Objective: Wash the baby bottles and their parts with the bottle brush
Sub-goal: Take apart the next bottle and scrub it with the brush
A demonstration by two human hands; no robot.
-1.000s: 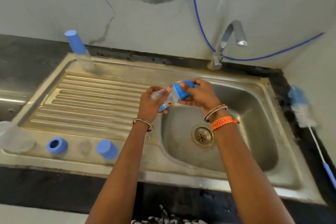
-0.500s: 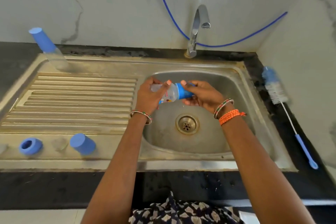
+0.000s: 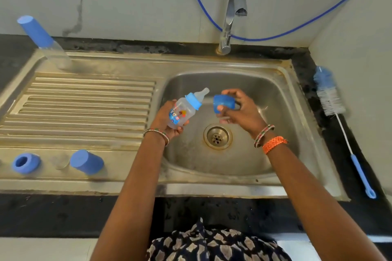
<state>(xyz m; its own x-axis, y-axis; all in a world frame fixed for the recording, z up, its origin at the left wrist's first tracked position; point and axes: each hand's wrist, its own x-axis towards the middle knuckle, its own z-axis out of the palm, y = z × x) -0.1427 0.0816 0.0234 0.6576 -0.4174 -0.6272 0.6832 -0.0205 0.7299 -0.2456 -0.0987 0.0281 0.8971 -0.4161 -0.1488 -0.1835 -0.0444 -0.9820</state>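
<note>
left hand [image 3: 167, 121]: fingers wrapped around the baby bottle [image 3: 182, 112], teat bare
right hand [image 3: 239, 110]: fingers pinching the blue cap [image 3: 223, 104] above the sink [image 3: 284, 112]

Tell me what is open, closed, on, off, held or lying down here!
Tap: off, no water running.
Small bottle: held in the left hand, cap off, teat and ring on.
Blue cap: off, held in the right hand.
Far bottle: standing, cap on.
Loose cap: lying on the sink ledge.
Blue ring: on the ledge.
Bottle brush: lying on the counter, untouched.
</note>
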